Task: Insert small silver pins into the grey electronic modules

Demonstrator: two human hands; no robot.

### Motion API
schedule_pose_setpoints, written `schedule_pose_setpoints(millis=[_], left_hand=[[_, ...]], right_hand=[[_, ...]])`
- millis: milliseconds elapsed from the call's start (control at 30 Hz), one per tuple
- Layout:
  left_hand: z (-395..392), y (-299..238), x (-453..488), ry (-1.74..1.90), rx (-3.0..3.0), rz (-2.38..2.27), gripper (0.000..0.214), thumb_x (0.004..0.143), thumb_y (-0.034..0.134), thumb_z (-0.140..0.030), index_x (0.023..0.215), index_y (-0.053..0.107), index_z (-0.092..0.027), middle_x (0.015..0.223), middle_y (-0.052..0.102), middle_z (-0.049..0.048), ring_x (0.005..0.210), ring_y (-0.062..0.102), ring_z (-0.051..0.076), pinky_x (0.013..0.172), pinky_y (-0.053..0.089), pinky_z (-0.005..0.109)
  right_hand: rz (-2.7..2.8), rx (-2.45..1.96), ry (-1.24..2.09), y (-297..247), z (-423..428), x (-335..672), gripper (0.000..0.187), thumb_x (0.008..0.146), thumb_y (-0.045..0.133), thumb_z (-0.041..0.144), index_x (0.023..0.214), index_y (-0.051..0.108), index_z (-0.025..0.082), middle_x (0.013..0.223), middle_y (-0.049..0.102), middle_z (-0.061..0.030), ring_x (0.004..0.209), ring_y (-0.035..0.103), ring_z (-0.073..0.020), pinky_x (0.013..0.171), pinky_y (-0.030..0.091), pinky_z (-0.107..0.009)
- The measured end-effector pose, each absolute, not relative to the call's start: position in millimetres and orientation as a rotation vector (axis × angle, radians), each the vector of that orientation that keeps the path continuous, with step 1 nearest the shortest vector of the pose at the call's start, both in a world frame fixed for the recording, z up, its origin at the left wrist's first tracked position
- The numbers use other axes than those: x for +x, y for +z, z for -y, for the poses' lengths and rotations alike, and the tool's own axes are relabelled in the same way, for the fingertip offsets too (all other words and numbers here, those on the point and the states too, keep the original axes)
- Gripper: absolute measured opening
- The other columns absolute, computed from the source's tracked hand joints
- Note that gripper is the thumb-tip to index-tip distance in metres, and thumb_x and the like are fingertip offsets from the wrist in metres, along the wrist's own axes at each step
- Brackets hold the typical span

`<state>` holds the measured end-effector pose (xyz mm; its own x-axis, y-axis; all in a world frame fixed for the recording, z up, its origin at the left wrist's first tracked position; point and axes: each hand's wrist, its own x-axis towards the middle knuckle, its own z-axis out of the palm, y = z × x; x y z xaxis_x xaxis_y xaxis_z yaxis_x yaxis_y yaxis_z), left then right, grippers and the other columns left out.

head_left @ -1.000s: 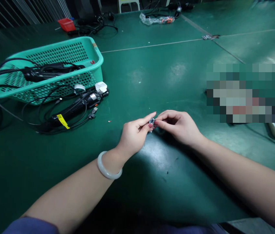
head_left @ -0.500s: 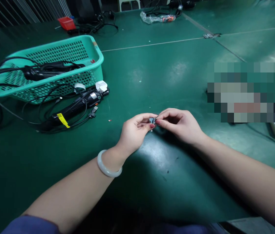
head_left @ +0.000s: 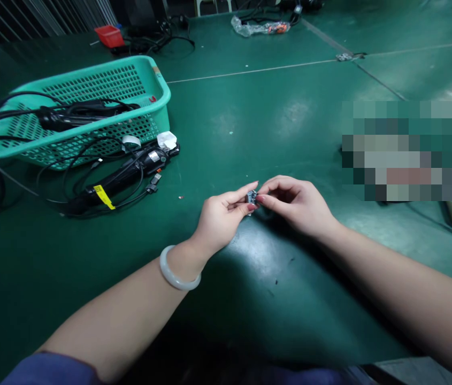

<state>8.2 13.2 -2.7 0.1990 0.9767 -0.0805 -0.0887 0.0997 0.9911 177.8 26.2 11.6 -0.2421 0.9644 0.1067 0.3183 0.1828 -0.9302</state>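
Nearest, in front of the teal perforated basket: purple sleeve on left arm, then pale bangle on left wrist. Right of and nearer than the basket, over the green counter: both hands, brought together at the fingertips. Left hand: thumb and index finger closed to a narrow gap, gripping a small dark-and-silver component, exact type too small to tell. Right hand: thumb and index finger pinched at the right side of the same component. Just in front of the basket: black corded handheld device with yellow tag, lying on the counter. Inside the basket: black corded equipment. Behind the basket: red bin. Behind and right of the basket: clear plastic bag.
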Motion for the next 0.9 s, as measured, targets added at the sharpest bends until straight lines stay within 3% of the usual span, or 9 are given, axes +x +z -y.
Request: schedule_pose_setpoints(millis=[267,467,900], left_hand=[[-11.1,-1.0,8.5,1.021,1.205,-1.046,0.042,0.076,0.066,-0.021,0.118,0.064,-0.017,0.106,0.072,0.0078,0.093,0.069,0.016,0.095,0.053,0.033],[-9.9,1.9,9.4,1.034,1.237,-1.046,0.042,0.075,0.065,-0.018,0.118,0.064,-0.014,0.102,0.073,0.0093,0.090,0.070,0.017,0.092,0.055,0.033],[-7.3,-5.1,9.0,1.118,1.334,-1.009,0.039,0.079,0.063,-0.023,0.118,0.063,-0.020,0.112,0.071,0.0067,0.097,0.069,0.017,0.095,0.053,0.032]], right_hand=[[1.682,-1.242,1.061,10.4,-26.3,177.1,0.022,0.076,0.068,0.039,0.076,0.067,0.016,0.077,0.067,-0.0054,0.070,0.060,-0.0167,0.067,0.048,-0.032],[1.679,-1.186,1.005,9.5,-26.4,176.6,0.017,0.076,0.069,0.033,0.082,0.072,0.018,0.082,0.068,-0.0051,0.074,0.063,-0.0168,0.068,0.049,-0.031],[1.775,-1.227,0.749,12.4,-23.0,175.6,0.011,0.079,0.066,0.029,0.079,0.072,0.019,0.081,0.068,-0.0041,0.073,0.062,-0.0158,0.064,0.048,-0.029]])
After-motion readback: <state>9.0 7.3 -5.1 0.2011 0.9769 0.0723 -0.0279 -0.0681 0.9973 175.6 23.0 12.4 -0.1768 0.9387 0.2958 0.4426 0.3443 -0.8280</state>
